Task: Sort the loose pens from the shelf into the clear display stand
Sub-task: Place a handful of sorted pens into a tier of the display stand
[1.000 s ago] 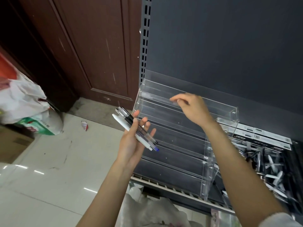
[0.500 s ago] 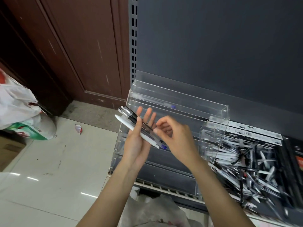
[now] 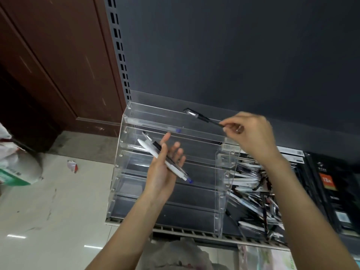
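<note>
Off to the far left of the clear display stand, a white plastic bag sat on the pale floor, with a scrap of litter closer in. Nothing to do with the job.

On to the stand itself, sitting on the shelf: tiered troughs, nearly all bare. Only the second trough down from the top held anything, a single clear pen with a blue tip lying along it.

In front of the stand's middle tiers, the left hand was palm up, fingers loosely curled around a small bundle of pens, a white one and a dark one at least, blue tip pointing down-right.

Above the stand's top right corner, the right hand pinched a black pen by one end, the pen stretched out leftward over the top trough and not yet resting in it, as far as could be told.

Right of the stand lay the real workload: a big tangled heap of loose pens on the shelf, touching the stand's side wall. Beyond that, dark boxed goods.

By my reckoning, this was very early days: one pen placed, one about to go in, a few waiting in the left hand, and the heap scarcely dented.
</note>
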`<act>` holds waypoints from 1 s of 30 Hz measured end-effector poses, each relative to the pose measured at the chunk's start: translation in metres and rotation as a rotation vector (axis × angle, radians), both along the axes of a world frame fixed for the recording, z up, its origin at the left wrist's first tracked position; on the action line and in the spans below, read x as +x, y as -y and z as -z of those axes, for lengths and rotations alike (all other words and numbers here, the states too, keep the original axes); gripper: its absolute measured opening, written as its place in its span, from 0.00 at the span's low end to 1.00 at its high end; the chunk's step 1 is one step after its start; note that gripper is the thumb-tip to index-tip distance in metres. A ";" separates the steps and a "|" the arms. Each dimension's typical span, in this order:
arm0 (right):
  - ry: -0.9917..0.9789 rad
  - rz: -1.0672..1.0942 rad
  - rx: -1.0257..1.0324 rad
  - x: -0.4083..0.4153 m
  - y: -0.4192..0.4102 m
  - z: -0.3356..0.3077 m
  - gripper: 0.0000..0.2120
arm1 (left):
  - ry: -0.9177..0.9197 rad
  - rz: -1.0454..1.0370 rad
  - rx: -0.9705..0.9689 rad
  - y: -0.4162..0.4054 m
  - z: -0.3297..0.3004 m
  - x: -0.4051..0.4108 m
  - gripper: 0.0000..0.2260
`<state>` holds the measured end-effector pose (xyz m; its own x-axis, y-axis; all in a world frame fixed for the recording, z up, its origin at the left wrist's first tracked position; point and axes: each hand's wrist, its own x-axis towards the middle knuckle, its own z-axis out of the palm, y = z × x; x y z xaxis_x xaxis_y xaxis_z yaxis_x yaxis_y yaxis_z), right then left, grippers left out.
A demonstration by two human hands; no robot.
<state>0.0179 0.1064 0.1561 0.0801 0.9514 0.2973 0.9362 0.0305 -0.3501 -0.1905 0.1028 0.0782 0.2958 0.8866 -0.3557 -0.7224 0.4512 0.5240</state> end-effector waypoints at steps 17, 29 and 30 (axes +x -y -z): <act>0.337 -0.124 -0.575 0.008 -0.025 0.006 0.16 | 0.043 -0.056 -0.074 -0.009 0.003 -0.016 0.10; -0.114 -0.273 -0.181 -0.108 0.007 0.001 0.04 | 0.184 -0.098 -0.007 -0.009 -0.016 -0.021 0.14; -0.111 -0.272 -0.222 -0.114 0.011 0.008 0.05 | 0.192 -0.104 0.011 -0.009 -0.017 -0.022 0.14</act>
<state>-0.0963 0.0950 0.1485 -0.1640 0.9828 0.0848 0.8604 0.1846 -0.4749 -0.2128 0.1120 0.0955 0.2641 0.9193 -0.2919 -0.8516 0.3643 0.3768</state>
